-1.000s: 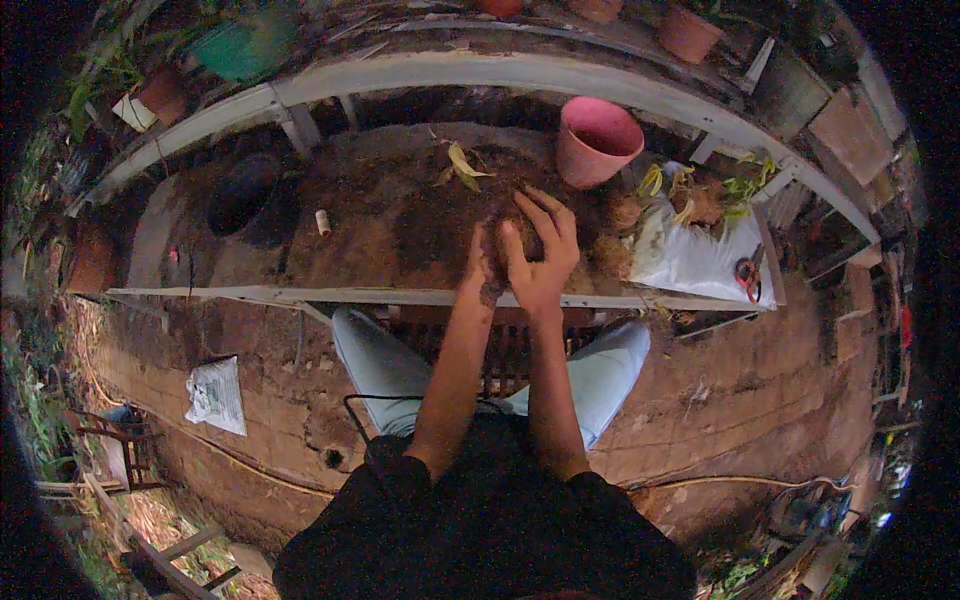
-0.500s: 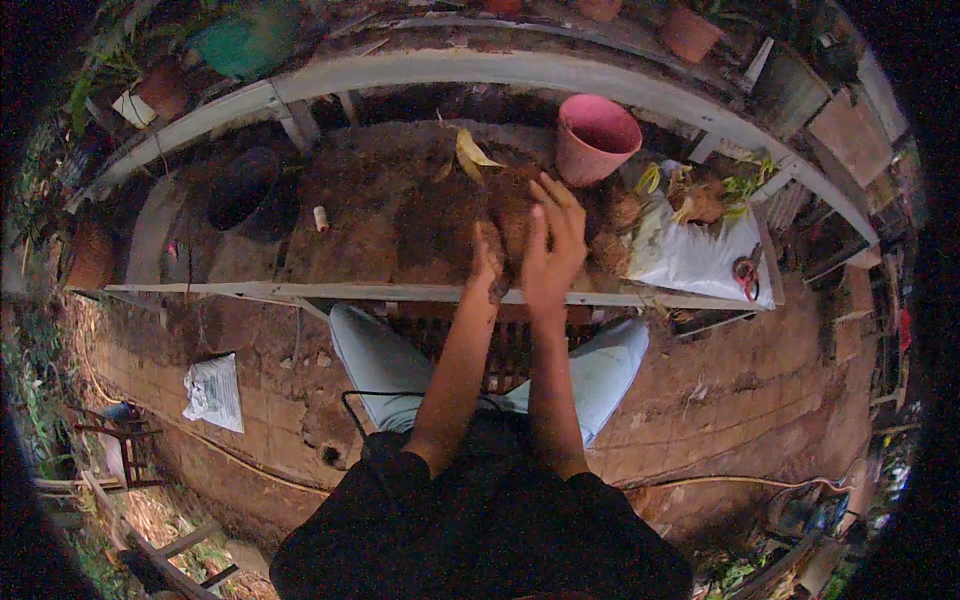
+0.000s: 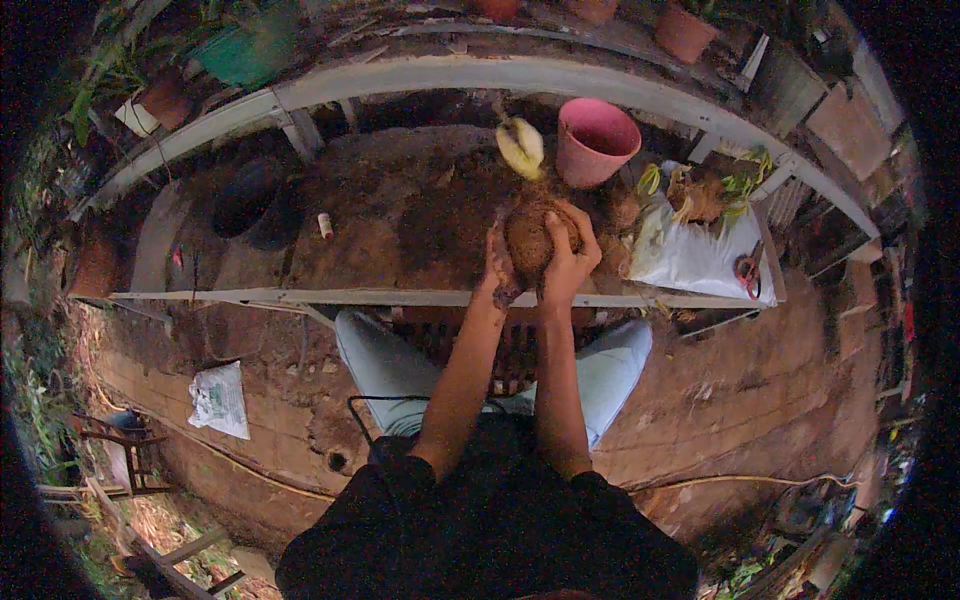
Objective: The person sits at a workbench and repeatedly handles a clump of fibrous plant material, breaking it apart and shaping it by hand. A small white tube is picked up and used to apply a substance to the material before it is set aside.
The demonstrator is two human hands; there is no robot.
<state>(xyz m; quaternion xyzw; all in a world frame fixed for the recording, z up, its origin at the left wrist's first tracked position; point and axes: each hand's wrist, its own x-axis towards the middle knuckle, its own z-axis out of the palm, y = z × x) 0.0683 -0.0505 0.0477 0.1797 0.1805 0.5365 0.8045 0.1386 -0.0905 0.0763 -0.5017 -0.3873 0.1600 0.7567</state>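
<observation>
Between my two hands, above the near part of the workbench point(image 3: 390, 250), is a round brown root ball point(image 3: 528, 238) of soil or fibre. My left hand point(image 3: 499, 262), darkened with soil, cups its left side. Around its right side curl the fingers of my right hand point(image 3: 574, 258), the thumb lying over the top. From the ball's far end sticks a plant with pale yellow-green leaves point(image 3: 521, 150). Just beyond my right hand stands a pink pot point(image 3: 598, 145); its inside bottom is hidden.
On the right, a white plastic sheet or bag point(image 3: 680, 255) carries red-handled scissors point(image 3: 747, 272) and several leafy plants with brown root balls point(image 3: 703, 200). A black pot point(image 3: 243, 205) and a small whitish cylinder point(image 3: 325, 225) are on the left. A bag point(image 3: 218, 400) lies on the floor.
My right hand's fingers have gone from stretched out to curled round the root ball. The ball and its leaves have turned, the leaves shifting right toward the pink pot.
</observation>
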